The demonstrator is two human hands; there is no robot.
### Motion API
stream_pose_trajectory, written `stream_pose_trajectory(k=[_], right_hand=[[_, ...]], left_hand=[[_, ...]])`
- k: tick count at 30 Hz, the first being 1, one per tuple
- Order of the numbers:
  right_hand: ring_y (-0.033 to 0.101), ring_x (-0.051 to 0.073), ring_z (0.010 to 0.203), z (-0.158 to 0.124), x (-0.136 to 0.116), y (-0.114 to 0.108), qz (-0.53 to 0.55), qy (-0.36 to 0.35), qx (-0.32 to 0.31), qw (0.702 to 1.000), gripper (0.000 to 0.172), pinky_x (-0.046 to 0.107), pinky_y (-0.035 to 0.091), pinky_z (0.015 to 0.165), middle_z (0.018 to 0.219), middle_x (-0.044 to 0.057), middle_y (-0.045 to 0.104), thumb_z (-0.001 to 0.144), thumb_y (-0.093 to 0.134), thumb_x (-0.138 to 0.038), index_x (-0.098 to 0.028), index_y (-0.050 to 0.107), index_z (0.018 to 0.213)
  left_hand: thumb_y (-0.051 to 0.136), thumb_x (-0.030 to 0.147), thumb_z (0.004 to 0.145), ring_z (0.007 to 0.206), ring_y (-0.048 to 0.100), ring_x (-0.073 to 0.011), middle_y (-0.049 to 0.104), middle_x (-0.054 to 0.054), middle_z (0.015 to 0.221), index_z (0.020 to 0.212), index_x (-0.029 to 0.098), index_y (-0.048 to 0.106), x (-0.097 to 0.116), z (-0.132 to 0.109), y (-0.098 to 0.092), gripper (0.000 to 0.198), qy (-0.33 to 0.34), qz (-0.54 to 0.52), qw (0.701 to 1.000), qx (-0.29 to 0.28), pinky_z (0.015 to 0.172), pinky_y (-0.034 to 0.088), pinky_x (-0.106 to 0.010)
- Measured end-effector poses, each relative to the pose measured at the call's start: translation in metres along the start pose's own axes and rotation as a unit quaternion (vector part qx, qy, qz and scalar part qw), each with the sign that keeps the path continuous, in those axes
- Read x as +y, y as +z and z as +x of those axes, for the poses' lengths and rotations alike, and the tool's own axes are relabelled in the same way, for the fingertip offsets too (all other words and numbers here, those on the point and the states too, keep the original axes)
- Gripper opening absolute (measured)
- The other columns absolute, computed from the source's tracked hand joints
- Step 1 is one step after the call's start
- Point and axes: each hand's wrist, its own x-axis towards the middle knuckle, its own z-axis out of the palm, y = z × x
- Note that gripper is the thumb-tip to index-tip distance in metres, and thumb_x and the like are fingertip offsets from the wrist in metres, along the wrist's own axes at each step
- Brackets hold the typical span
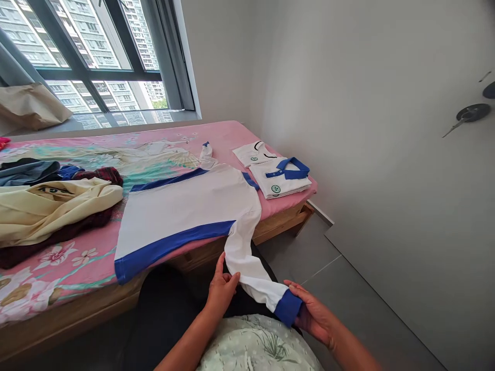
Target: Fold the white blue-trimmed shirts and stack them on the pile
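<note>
A white long-sleeved shirt [185,201] with blue side strips lies spread on the bed. Its near sleeve hangs over the bed edge toward me, ending in a blue cuff [288,307] above my lap. My right hand [315,315] grips that cuff, thumb on top and the other fingers partly hidden behind it. Farther up the sleeve, my left hand [222,291] holds its lower edge, thumb against the cloth and index finger stretched along it. The far sleeve [207,154] lies crumpled on the bed beyond the shirt body.
Folded white shirts, one with a blue collar [292,167], lie at the bed's right corner. A clothes pile with a cream garment [58,206] is at left. The pink floral bedsheet [228,134] covers the wooden-framed bed. A brown paper bag [34,105] stands by the window.
</note>
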Motion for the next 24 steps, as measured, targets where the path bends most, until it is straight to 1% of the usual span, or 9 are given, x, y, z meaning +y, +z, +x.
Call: stream_pose_trajectory(k=[2,5,7,9,12,17,20,22,24], right_hand=[[0.062,0.017,0.079,0.000,0.000,0.000,-0.001,0.004,0.005,1.000,0.037,0.033,0.051,0.068,0.095,-0.001,0.065,0.067,0.071,-0.033,-0.026,0.057,0.101],[0.062,0.019,0.080,-0.003,-0.001,0.004,0.003,0.005,0.009,1.000,0.035,0.034,0.051,0.068,0.094,0.000,0.066,0.067,0.071,-0.033,-0.024,0.059,0.099],[0.062,0.018,0.078,-0.006,-0.002,0.008,0.014,0.006,0.006,1.000,0.034,0.033,0.051,0.066,0.092,0.001,0.066,0.068,0.071,-0.031,-0.023,0.059,0.098],[0.061,0.017,0.075,-0.011,-0.005,0.013,0.022,0.008,-0.002,1.000,0.033,0.030,0.050,0.062,0.090,0.001,0.066,0.069,0.070,-0.031,-0.022,0.059,0.099],[0.061,0.015,0.072,-0.018,-0.010,0.020,0.034,0.014,-0.031,0.999,0.034,0.027,0.048,0.059,0.089,0.001,0.066,0.074,0.067,-0.035,-0.021,0.057,0.103],[0.057,0.011,0.065,-0.032,-0.022,0.030,0.049,-0.041,-0.148,0.987,0.039,0.022,0.043,0.051,0.084,0.001,0.063,0.081,0.058,-0.045,-0.023,0.052,0.114],[0.059,0.013,0.074,-0.042,-0.028,0.042,0.014,-0.101,-0.188,0.977,0.049,0.024,0.046,0.057,0.099,0.004,0.062,0.077,0.064,-0.037,-0.026,0.046,0.121],[0.060,0.015,0.079,-0.049,-0.029,0.051,-0.034,-0.137,-0.185,0.973,0.057,0.025,0.048,0.057,0.108,0.005,0.060,0.074,0.068,-0.035,-0.027,0.042,0.124],[0.059,0.017,0.080,-0.052,-0.030,0.058,-0.082,-0.154,-0.161,0.971,0.058,0.024,0.049,0.052,0.104,0.005,0.060,0.074,0.067,-0.041,-0.026,0.041,0.124]], left_hand=[[0.060,0.030,0.074,0.060,0.052,-0.0132,0.055,0.002,0.066,0.127,0.024,0.051,0.004,-0.006,-0.003,0.054,0.138,0.108,0.984,-0.003,0.063,0.044,-0.027],[0.050,0.019,0.079,0.091,0.055,-0.0212,0.062,-0.009,0.097,0.104,0.027,0.067,0.019,-0.015,-0.004,0.031,0.332,0.247,0.903,-0.118,0.084,0.040,-0.036],[0.044,0.013,0.081,0.104,0.052,-0.0241,0.061,-0.010,0.110,0.106,0.029,0.067,0.029,-0.017,0.000,0.037,0.392,0.285,0.849,-0.209,0.092,0.035,-0.041],[0.043,0.014,0.083,0.107,0.052,-0.0246,0.063,-0.009,0.110,0.105,0.029,0.067,0.036,-0.018,0.006,0.036,0.401,0.286,0.830,-0.261,0.095,0.031,-0.042],[0.046,0.019,0.083,0.096,0.055,-0.0233,0.066,-0.009,0.093,0.093,0.026,0.069,0.039,-0.018,0.014,0.026,0.370,0.236,0.857,-0.271,0.092,0.034,-0.041],[0.041,0.023,0.084,0.069,0.048,-0.0151,0.056,-0.001,0.074,0.087,0.022,0.058,0.037,-0.020,0.019,0.017,0.213,0.107,0.957,-0.165,0.068,0.040,-0.028],[0.039,0.022,0.085,0.065,0.042,-0.0130,0.050,0.001,0.071,0.084,0.021,0.054,0.041,-0.022,0.020,0.016,0.180,0.077,0.966,-0.167,0.062,0.037,-0.025],[0.043,0.022,0.083,0.069,0.044,-0.0135,0.051,0.000,0.075,0.085,0.021,0.056,0.044,-0.023,0.020,0.013,0.207,0.076,0.960,-0.172,0.065,0.038,-0.025],[0.049,0.023,0.081,0.075,0.047,-0.0150,0.054,-0.002,0.081,0.090,0.020,0.058,0.046,-0.023,0.021,0.013,0.244,0.081,0.951,-0.172,0.070,0.039,-0.026]])
